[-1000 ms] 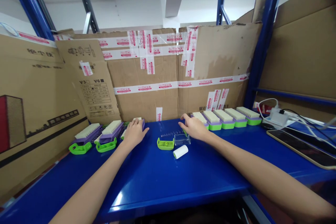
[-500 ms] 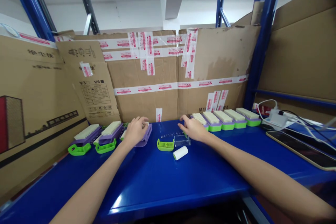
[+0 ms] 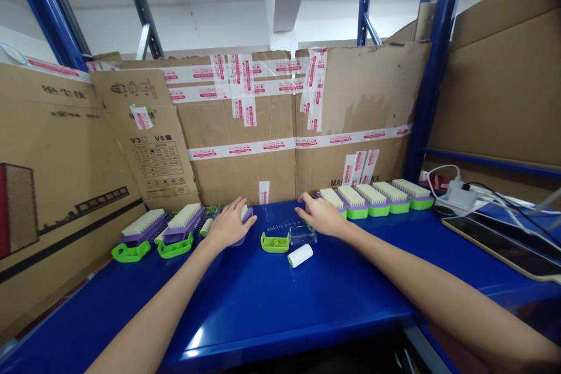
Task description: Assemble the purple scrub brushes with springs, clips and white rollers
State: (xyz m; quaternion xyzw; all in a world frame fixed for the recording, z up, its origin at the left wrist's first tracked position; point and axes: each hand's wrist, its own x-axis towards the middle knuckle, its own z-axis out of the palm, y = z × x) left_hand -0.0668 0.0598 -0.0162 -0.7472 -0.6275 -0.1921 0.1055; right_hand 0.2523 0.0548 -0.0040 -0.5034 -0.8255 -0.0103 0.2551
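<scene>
My left hand (image 3: 231, 223) lies over a purple brush piece with pale bristles (image 3: 243, 214), its thumb stuck out to the right and its fingers stretched and apart. Most of that brush is hidden beneath the hand. On the right, my right hand (image 3: 322, 214) rests on the table with thumb and forefinger apart, close to a thin coil spring (image 3: 284, 225). A bit of green shows under its fingers. Between the hands lie a green end cap (image 3: 275, 243), a clear plastic box-like piece (image 3: 303, 235) and a white roller with a green end (image 3: 300, 255).
Two purple brushes (image 3: 186, 219) with green caps stand at the left, beside small loose parts. Several green-and-purple brushes (image 3: 377, 200) line the back right. A phone (image 3: 504, 245) and a white charger with cables (image 3: 460, 196) lie at far right. Taped cardboard (image 3: 245, 178) walls the back.
My left hand has opened out from a curled hold, its thumb swinging right over the purple brush. My right hand stays nearly where it was.
</scene>
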